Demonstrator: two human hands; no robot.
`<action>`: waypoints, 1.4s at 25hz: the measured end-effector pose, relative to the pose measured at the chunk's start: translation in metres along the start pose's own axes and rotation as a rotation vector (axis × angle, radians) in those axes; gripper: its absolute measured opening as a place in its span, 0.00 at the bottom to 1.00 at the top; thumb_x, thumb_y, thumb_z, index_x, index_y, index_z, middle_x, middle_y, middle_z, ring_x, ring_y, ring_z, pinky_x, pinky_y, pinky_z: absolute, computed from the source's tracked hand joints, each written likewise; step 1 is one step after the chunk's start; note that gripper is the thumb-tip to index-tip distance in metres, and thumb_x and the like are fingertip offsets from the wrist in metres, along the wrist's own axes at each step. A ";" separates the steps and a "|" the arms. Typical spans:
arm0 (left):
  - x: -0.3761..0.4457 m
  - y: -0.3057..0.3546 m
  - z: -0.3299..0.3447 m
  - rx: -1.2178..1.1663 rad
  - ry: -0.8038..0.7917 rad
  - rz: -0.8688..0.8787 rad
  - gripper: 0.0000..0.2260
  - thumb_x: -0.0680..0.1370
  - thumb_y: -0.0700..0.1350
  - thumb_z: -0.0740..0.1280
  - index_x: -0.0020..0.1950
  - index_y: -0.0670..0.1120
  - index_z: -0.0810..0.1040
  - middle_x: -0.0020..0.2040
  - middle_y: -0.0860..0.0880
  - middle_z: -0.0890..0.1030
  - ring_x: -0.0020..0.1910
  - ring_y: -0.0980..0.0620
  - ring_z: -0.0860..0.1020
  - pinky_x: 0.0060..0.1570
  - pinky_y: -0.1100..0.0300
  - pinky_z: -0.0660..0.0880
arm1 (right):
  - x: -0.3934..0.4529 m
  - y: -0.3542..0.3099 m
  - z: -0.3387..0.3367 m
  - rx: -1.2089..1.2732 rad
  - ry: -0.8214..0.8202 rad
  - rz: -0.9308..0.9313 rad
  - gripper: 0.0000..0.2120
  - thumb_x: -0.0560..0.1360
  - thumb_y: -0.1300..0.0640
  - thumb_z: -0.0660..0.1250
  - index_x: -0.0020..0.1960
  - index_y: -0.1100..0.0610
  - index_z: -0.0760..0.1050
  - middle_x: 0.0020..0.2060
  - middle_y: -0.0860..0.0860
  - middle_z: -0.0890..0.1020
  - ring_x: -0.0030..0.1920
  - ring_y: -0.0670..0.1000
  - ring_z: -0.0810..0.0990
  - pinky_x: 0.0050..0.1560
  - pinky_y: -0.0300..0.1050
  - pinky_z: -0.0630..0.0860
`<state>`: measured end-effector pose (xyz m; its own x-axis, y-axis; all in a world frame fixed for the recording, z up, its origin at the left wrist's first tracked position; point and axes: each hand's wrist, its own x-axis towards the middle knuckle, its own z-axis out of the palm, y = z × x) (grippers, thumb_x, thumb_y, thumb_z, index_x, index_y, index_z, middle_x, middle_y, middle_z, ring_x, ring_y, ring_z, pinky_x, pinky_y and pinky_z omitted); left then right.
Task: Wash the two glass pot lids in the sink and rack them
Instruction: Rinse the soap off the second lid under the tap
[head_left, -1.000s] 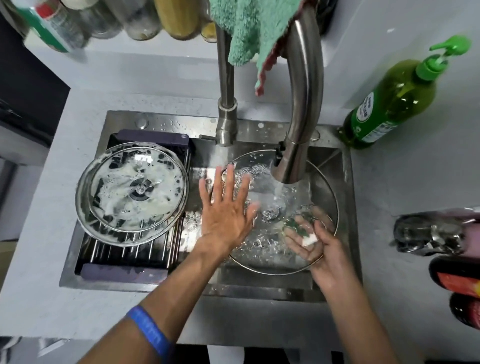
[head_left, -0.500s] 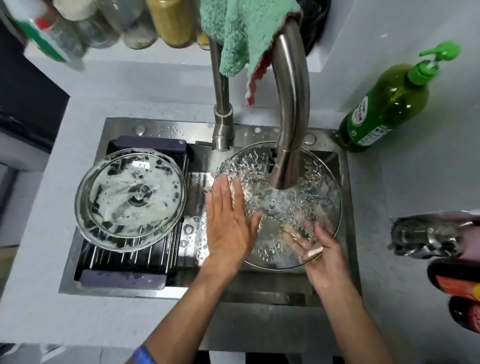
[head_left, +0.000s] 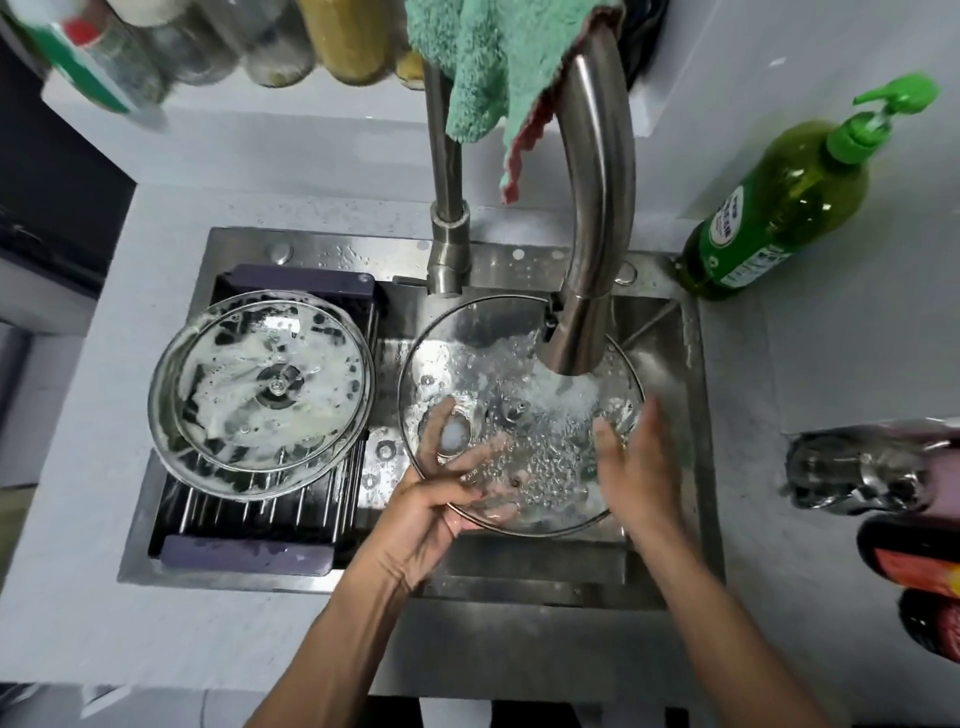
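A glass pot lid (head_left: 498, 358) is held tilted in the sink basin under running water from the faucet (head_left: 597, 208). My left hand (head_left: 431, 499) grips its near-left rim, with the fingers showing through the glass from below. My right hand (head_left: 636, 462) lies against the lid's right rim with fairly straight fingers, blurred. The second glass lid (head_left: 260, 395), smeared with white suds, lies flat on the drying rack (head_left: 249, 556) over the left half of the sink (head_left: 311, 249).
A green dish-soap pump bottle (head_left: 779, 208) stands on the counter at the back right. A teal cloth (head_left: 467, 62) hangs over the faucet. Dark bottles (head_left: 914, 551) lie at the right edge. Jars line the shelf (head_left: 208, 47) above.
My left hand has gone from lying flat on top of the lid to gripping its near-left rim from below. My right hand shifted to the right rim. The lid moved slightly left.
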<state>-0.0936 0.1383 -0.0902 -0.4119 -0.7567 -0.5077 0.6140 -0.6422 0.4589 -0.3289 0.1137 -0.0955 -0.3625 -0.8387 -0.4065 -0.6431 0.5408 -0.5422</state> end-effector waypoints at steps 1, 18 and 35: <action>-0.003 0.001 0.003 0.004 0.005 0.005 0.46 0.67 0.23 0.62 0.76 0.62 0.66 0.69 0.35 0.76 0.58 0.31 0.81 0.51 0.39 0.82 | -0.006 -0.005 0.010 -0.328 0.043 -0.223 0.33 0.82 0.43 0.52 0.81 0.50 0.43 0.81 0.56 0.50 0.80 0.59 0.49 0.77 0.56 0.47; -0.012 0.022 -0.016 0.194 0.066 -0.122 0.47 0.59 0.29 0.69 0.74 0.62 0.69 0.65 0.35 0.79 0.58 0.28 0.80 0.46 0.43 0.83 | 0.051 -0.039 0.036 -0.171 -0.042 -0.134 0.28 0.79 0.42 0.62 0.76 0.47 0.61 0.70 0.53 0.74 0.65 0.57 0.76 0.62 0.59 0.76; 0.051 0.005 -0.023 -0.034 0.483 0.104 0.24 0.71 0.38 0.73 0.66 0.39 0.77 0.56 0.38 0.85 0.50 0.43 0.86 0.41 0.56 0.84 | 0.024 -0.016 -0.040 1.022 -0.484 0.233 0.21 0.77 0.56 0.63 0.70 0.56 0.73 0.59 0.56 0.84 0.47 0.61 0.86 0.46 0.61 0.83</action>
<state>-0.0961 0.0997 -0.1310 0.0072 -0.6682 -0.7439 0.6604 -0.5555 0.5053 -0.3540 0.0822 -0.0670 0.0381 -0.7186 -0.6943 0.3317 0.6645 -0.6696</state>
